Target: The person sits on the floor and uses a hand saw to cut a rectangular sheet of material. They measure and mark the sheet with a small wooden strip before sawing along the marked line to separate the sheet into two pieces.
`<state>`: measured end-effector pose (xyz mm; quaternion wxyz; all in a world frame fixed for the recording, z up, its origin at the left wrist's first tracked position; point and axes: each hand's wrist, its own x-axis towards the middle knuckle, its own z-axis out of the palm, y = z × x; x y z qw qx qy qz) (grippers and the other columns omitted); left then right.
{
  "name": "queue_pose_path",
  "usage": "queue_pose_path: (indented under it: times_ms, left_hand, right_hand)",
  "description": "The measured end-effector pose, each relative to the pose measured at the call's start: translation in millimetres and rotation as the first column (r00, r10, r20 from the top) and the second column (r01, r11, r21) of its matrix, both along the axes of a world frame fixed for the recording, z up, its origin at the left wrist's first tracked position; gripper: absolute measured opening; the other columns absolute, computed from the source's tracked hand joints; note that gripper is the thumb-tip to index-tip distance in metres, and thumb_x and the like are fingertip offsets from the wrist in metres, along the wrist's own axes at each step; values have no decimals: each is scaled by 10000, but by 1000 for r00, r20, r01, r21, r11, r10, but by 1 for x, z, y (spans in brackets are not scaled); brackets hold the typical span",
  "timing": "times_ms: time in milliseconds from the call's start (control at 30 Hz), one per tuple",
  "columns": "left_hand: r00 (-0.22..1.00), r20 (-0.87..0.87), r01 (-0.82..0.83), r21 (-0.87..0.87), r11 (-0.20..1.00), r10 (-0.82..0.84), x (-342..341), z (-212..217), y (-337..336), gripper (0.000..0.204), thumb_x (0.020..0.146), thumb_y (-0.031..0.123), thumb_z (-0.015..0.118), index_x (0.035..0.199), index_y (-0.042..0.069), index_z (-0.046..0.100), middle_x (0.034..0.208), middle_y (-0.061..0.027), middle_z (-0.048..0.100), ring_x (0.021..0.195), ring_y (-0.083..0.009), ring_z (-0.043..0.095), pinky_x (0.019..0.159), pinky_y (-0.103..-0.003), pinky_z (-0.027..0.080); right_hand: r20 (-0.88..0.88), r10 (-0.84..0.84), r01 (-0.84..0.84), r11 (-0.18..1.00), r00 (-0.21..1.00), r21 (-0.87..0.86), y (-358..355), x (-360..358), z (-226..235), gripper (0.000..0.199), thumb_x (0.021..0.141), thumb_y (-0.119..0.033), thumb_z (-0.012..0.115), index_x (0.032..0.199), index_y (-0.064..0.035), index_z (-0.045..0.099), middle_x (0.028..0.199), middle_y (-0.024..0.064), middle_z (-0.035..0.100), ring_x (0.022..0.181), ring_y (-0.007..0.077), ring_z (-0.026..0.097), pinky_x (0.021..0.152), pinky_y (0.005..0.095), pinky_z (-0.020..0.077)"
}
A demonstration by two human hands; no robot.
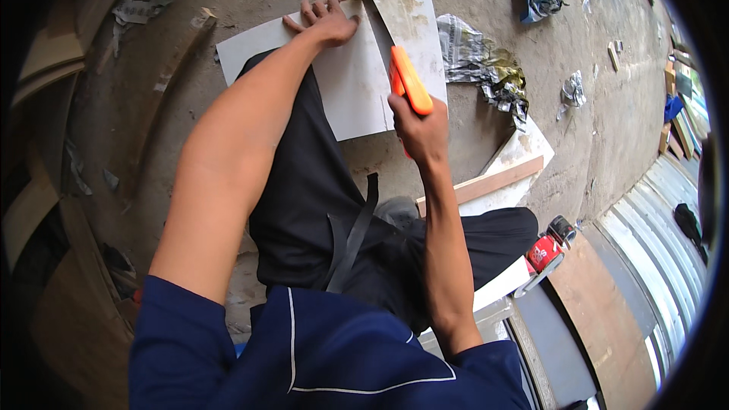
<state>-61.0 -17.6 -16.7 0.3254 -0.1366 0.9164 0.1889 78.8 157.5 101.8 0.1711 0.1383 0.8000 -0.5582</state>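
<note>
A white board [349, 99] lies in front of me, partly over my left leg. My right hand [422, 127] is wrapped round the orange handle of a hand saw [411, 80]. The saw's dark blade runs away from me across the board, in line with a cut between its left and right parts. My left hand [328, 21] presses on the far left part of the board, fingers spread near its far edge. The palm side of that hand is hidden.
Crumpled newspaper [486, 64] lies right of the board. A wooden strip [501, 179] rests on another white piece. A red can [542, 253] stands at the lower right. Corrugated metal sheets [661, 212] are on the far right, a wooden length [178, 68] on the left floor.
</note>
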Motion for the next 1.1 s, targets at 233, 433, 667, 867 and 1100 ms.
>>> queue_pose_path:
  times_ms: [233,433,667,867,1100]
  left_hand:
    - [999,-46,19,-22,1000,-20,5,-17,-13,790,872,628,436,1495,225,166,1576,-129,67,1446,-361,-105,1014,-739,-11]
    - [1000,-11,23,37,999,-22,-1,-4,-9,794,860,588,459,1500,221,168,1578,-134,71,1441,-359,-130,1019,-737,-61]
    - [997,-46,63,53,997,-60,-10,-2,-17,895,724,667,597,1464,247,320,1509,-194,272,1422,-393,90,990,-747,-18]
    - [991,-136,12,84,996,0,-13,0,-12,943,587,697,726,1373,230,496,1381,-164,498,1359,-377,328,1039,-714,-38]
    - [980,-190,-7,285,958,64,-20,10,-7,724,705,572,752,1285,167,598,1251,-112,627,1177,-253,571,1077,-501,264]
  right_hand:
    - [-12,-148,147,985,989,-85,50,75,43,201,856,-110,657,720,15,579,568,-11,505,522,77,450,494,261,367]
    - [-91,-173,171,985,981,-29,79,86,27,205,871,-100,645,725,10,554,571,-17,475,528,76,415,493,263,357]
    - [-32,-231,228,970,972,-86,75,93,20,205,874,-111,648,725,-1,561,567,-23,489,512,66,436,476,250,352]
    - [-19,-249,245,963,968,-113,71,96,17,208,875,-108,643,711,-8,564,558,-26,496,491,62,441,459,245,349]
    - [11,-264,264,959,964,-101,69,98,19,220,869,-109,643,692,-10,555,552,-22,498,487,62,441,460,244,349]
